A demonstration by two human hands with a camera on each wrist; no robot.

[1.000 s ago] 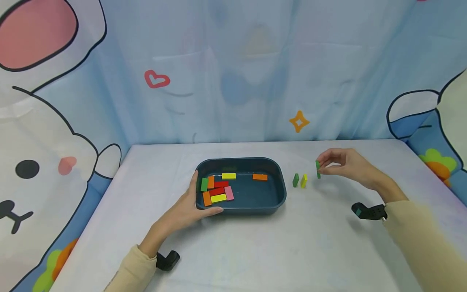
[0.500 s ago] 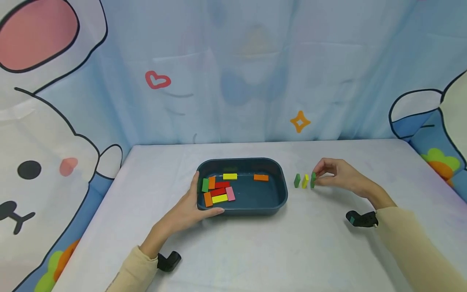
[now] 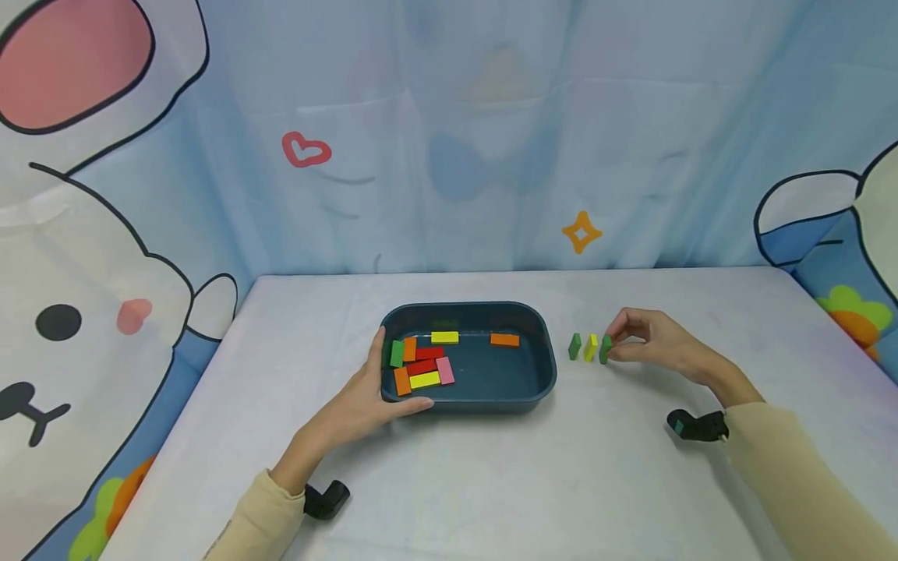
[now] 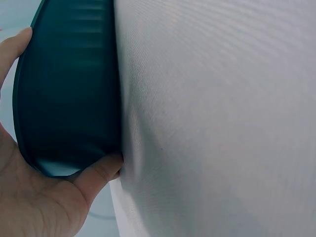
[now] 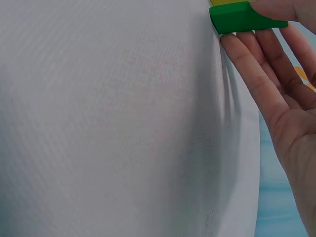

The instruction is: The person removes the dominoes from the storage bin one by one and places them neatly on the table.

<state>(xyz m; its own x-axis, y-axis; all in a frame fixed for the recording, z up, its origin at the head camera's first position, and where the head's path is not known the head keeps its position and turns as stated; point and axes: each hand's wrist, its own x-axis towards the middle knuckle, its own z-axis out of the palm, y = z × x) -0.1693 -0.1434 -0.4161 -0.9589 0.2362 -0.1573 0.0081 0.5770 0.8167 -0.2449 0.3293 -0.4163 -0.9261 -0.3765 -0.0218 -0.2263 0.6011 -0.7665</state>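
Observation:
A dark blue-green tray (image 3: pixel 484 407) stands on the table, with several coloured domino blocks lying in its left half and one orange domino (image 3: pixel 504 340) farther right. My left hand (image 3: pixel 358 399) grips the tray's left end, thumb along the front wall and fingers at the left side. Right of the tray, a green domino (image 3: pixel 574 347) and a yellow domino (image 3: pixel 591 347) stand upright in a row. Beside them, my right hand (image 3: pixel 652 340) pinches another upright green domino (image 5: pixel 237 18) between thumb and fingers, its lower end at the tabletop.
A white cloth covers the table (image 3: pixel 533 483), whose far edge meets a blue cartoon-print curtain (image 3: pixel 477 156). Black wrist cameras sit below both wrists, the right one (image 3: pixel 698 426) just above the cloth.
My right hand has moved left and down, bringing its green domino from above the table to beside the yellow one. The left hand stays on the tray.

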